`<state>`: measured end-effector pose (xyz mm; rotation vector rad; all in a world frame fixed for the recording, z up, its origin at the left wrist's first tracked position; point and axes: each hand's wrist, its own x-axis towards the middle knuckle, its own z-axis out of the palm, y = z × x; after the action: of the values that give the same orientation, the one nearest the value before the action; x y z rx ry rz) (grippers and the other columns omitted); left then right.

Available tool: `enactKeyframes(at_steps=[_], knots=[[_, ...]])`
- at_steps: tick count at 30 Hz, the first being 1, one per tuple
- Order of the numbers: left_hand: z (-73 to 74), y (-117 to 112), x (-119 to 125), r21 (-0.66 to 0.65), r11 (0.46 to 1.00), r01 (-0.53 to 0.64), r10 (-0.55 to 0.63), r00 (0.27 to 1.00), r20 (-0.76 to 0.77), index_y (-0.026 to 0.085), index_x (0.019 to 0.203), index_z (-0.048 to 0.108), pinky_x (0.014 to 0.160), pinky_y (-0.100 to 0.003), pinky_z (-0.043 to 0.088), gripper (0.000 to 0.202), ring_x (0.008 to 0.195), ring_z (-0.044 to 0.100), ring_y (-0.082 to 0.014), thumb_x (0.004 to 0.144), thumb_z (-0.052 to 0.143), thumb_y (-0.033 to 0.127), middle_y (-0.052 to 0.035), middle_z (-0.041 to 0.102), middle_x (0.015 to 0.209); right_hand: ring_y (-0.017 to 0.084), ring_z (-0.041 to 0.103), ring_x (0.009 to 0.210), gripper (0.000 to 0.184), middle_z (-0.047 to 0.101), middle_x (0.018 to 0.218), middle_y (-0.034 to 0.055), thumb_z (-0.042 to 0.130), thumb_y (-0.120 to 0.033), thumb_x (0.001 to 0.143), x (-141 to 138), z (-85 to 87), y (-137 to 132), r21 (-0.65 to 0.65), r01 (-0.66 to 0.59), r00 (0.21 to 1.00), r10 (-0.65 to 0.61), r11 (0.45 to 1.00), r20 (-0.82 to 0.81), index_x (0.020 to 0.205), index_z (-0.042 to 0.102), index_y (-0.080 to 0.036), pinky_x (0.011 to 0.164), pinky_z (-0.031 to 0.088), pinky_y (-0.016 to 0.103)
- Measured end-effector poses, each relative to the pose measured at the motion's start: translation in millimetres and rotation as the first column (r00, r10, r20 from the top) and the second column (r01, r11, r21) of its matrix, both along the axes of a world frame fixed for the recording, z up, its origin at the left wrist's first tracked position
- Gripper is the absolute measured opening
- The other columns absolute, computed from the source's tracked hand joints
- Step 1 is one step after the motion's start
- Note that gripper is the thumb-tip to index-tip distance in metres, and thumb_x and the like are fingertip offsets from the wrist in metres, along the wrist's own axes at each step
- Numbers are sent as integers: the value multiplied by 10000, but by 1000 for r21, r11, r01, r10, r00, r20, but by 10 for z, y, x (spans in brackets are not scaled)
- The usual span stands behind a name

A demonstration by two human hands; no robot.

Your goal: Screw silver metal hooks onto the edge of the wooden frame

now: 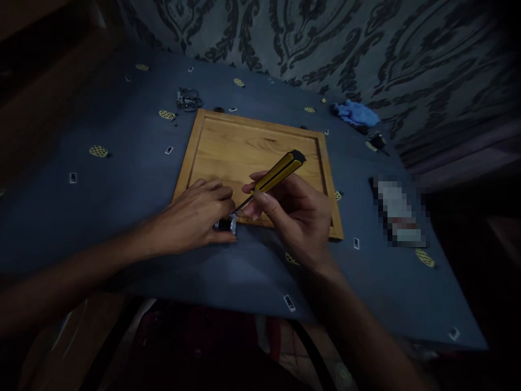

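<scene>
My right hand (295, 214) is closed around a screwdriver (280, 171) with a yellow and black handle, its metal tip pointing down to the left. My left hand (195, 214) is closed on a small dark and silver metal part (227, 224) at the near edge of a wooden board (248, 144). The screwdriver tip meets that part between my two hands. The fingers cover most of the part.
The board lies on a blue patterned cloth (114, 179) over a table. A small metal wire piece (187, 99) lies past the board's far left corner. A crumpled blue cloth (355, 113) and a small dark item (376, 141) lie at the far right. A blurred-out object (396, 214) sits at right.
</scene>
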<state>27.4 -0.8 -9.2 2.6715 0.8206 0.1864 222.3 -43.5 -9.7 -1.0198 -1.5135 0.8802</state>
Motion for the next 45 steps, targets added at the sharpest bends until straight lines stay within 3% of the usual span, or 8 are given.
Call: enactKeyframes(at_steps=[4, 10, 16, 22, 29, 37, 45], knots=[[1, 0, -5, 9, 1000, 4, -4, 1000, 7, 149, 1015, 695, 961, -418, 452, 336, 1074, 588, -267, 870, 746, 448, -79, 659, 1064, 106, 688, 583, 100, 696, 747, -56, 723, -292, 924, -18, -20, -4, 37, 54, 998, -54, 998, 14, 963, 665, -219, 569, 570, 243], [-12, -2, -7, 45, 999, 9, -10, 999, 30, 160, 1116, 689, 937, -407, 455, 405, 1079, 578, -270, 855, 762, 461, -81, 656, 1060, 96, 634, 530, 212, 635, 689, -75, 794, -293, 865, -50, -79, -18, 85, 149, 987, -154, 985, 54, 849, 591, -233, 519, 517, 241], [4, 0, 1, 14, 1000, 4, -4, 1000, 6, 161, 1057, 702, 925, -394, 440, 346, 1050, 573, -255, 864, 757, 442, -62, 647, 1016, 104, 605, 536, 215, 598, 695, -66, 754, -296, 895, -93, -185, -37, 125, 226, 970, -234, 966, 60, 866, 544, -255, 493, 516, 258], [10, 6, 7, 17, 1000, 4, -5, 1000, 10, 148, 980, 702, 872, -381, 433, 368, 1004, 571, -254, 838, 773, 480, -55, 627, 963, 96, 613, 537, 180, 650, 827, -45, 698, -361, 942, -136, -118, -35, 257, 338, 941, -321, 905, -108, 956, 543, -271, 436, 512, 250], [6, 6, 2, 33, 999, 8, -8, 1000, 7, 155, 969, 686, 858, -374, 429, 339, 996, 572, -250, 857, 757, 467, -56, 632, 957, 77, 628, 518, 186, 592, 731, -83, 683, -161, 917, -109, -109, -22, 178, 207, 978, -203, 962, -42, 878, 526, -253, 468, 496, 231], [3, 3, 9, 15, 1000, 1, -1, 1000, 11, 155, 1002, 701, 908, -394, 432, 335, 1037, 573, -262, 857, 760, 450, -60, 643, 993, 102, 614, 528, 198, 602, 753, -61, 683, -252, 930, -103, -153, -25, 154, 226, 971, -235, 962, 42, 883, 491, -272, 487, 495, 276], [43, -3, 28, -35, 999, -22, 21, 999, -47, 150, 1043, 718, 937, -427, 431, 344, 1082, 568, -280, 864, 754, 442, -79, 653, 1050, 108, 610, 553, 162, 577, 742, -63, 692, -268, 932, -90, -177, -38, 112, 164, 985, -169, 980, 40, 912, 531, -273, 534, 514, 289]])
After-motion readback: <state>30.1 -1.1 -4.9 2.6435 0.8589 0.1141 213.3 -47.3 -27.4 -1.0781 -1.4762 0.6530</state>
